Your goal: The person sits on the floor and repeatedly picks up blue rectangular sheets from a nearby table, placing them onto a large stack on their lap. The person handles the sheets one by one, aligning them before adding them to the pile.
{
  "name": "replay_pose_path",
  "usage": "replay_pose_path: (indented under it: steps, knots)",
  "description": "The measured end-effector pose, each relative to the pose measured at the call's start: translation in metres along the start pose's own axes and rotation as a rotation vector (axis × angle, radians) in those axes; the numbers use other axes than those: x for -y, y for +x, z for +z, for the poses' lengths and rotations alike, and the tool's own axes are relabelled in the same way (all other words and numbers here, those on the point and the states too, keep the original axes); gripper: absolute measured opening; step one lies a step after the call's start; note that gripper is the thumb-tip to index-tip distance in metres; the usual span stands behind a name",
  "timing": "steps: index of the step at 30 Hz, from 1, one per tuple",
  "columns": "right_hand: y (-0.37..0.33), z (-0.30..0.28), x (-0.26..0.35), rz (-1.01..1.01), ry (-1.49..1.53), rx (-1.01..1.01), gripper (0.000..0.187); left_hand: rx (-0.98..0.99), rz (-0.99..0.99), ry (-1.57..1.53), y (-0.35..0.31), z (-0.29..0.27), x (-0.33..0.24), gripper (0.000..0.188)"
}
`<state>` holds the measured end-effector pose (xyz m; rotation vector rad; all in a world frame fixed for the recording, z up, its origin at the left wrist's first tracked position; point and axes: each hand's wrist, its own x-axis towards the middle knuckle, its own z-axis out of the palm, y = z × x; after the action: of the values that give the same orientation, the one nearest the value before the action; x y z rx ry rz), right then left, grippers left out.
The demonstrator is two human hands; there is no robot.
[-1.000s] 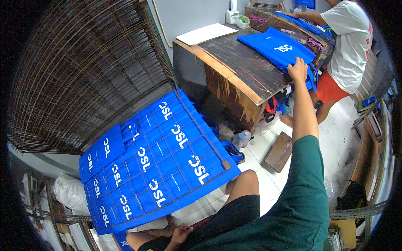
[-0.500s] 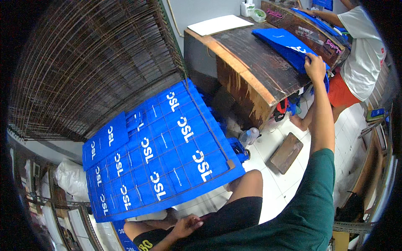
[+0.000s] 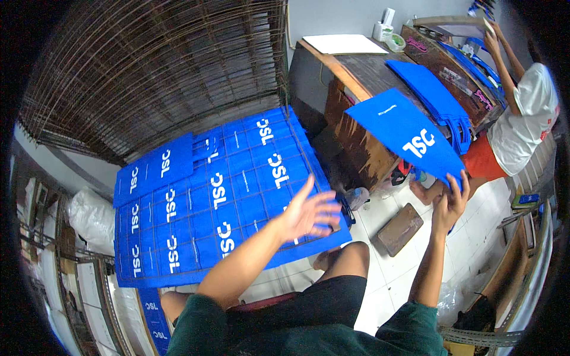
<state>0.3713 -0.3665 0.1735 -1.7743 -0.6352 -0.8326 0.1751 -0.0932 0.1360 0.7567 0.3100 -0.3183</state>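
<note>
My right hand [image 3: 449, 204] grips the near corner of a flat blue fabric bag [image 3: 389, 124] with white print, its fingers closed on the edge. The bag slants in the air in front of the dark bench. My left hand [image 3: 306, 215] is open, fingers spread, above the near right part of a wire rack tray covered with blue printed bags [image 3: 237, 190]. A stack of blue bags [image 3: 424, 89] lies on the bench, with its handles drooping over the near end.
Raised wire racks [image 3: 178, 77] stand over the far left. The worn wooden bench [image 3: 338, 71] carries a white board [image 3: 344, 44]. A brown block [image 3: 399, 229] rests on the tiled floor. At the far right, a co-worker [image 3: 528, 124] lifts a framed screen [image 3: 451, 24].
My right hand has drawn a bag off the bench stack toward me. My left hand has risen from my lap and opened over the rack. The co-worker has raised a frame.
</note>
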Motion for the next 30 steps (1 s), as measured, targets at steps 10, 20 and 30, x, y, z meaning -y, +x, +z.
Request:
replay_pose_path:
  steps: [10, 20, 30]
  knots:
    - [-0.050, -0.053, 0.027, 0.049, 0.168, 0.276, 0.019, -0.330, 0.411, 0.103, 0.056, 0.026, -0.052, 0.049]
    - [-0.188, -0.030, 0.032, 1.459, 1.015, -0.354, 0.049, -0.195, 0.588, 0.162, -0.031, 0.054, -0.007, 0.035]
    - [-0.138, -0.007, 0.091, 0.894, 0.711, 0.328, 0.032, -0.431, 0.565, 0.160, -0.166, 0.000, 0.028, 0.042]
